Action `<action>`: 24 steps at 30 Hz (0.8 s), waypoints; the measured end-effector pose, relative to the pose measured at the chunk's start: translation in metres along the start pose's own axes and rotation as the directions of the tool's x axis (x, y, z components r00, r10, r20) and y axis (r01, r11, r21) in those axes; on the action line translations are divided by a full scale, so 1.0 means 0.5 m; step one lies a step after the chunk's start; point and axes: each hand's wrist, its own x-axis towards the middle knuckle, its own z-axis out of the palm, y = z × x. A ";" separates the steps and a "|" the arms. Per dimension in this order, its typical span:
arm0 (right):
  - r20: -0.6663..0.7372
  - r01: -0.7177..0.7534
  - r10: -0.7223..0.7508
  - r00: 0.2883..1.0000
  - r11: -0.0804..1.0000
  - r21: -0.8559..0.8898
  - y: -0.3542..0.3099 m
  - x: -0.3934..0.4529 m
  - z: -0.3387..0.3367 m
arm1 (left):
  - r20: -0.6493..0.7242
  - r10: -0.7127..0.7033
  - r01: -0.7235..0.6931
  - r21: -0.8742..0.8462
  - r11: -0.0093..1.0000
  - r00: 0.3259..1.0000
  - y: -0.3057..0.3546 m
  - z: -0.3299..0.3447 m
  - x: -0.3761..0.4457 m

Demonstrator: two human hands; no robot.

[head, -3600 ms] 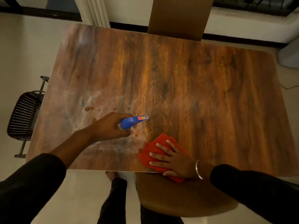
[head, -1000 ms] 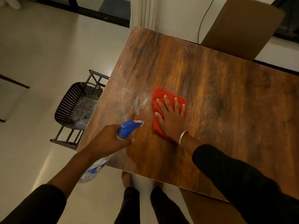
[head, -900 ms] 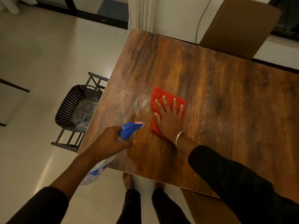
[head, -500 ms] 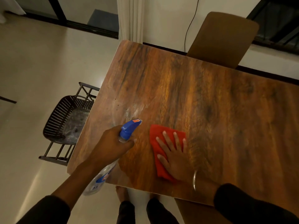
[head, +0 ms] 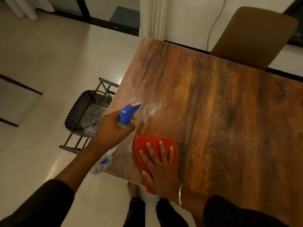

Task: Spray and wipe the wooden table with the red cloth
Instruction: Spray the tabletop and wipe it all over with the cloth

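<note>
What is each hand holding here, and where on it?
Left hand grips the spray bottle at its neck. Right hand grips nothing; it lies flat on the red cloth.

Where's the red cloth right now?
In the head view the red cloth lies flat under the right hand, at the wooden table's near left corner, just below the spray bottle in the left hand.

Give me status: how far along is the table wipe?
Done: spray residue is on the wooden table. In hand: left hand holds the spray bottle; right hand presses the red cloth near the front edge. Left: wiping that residue.
</note>
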 end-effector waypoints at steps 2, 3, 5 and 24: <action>0.007 0.068 -0.068 0.998 0.998 0.009 0.002 -0.006 -0.003 | -0.023 -0.031 0.030 -0.013 0.999 0.999 -0.016 -0.024 -0.013; 0.007 0.081 -0.081 0.997 0.997 0.001 0.017 0.015 -0.017 | -0.033 -0.043 0.043 -0.022 0.999 0.999 -0.023 -0.034 -0.019; 0.012 0.051 -0.050 0.999 0.998 -0.035 0.047 0.102 -0.048 | -0.049 -0.068 0.067 -0.025 0.997 0.996 -0.041 -0.058 -0.031; 0.000 0.108 -0.108 0.994 0.990 -0.092 -0.047 0.144 -0.020 | -0.094 -0.062 0.067 0.048 0.997 0.994 -0.118 -0.193 0.021</action>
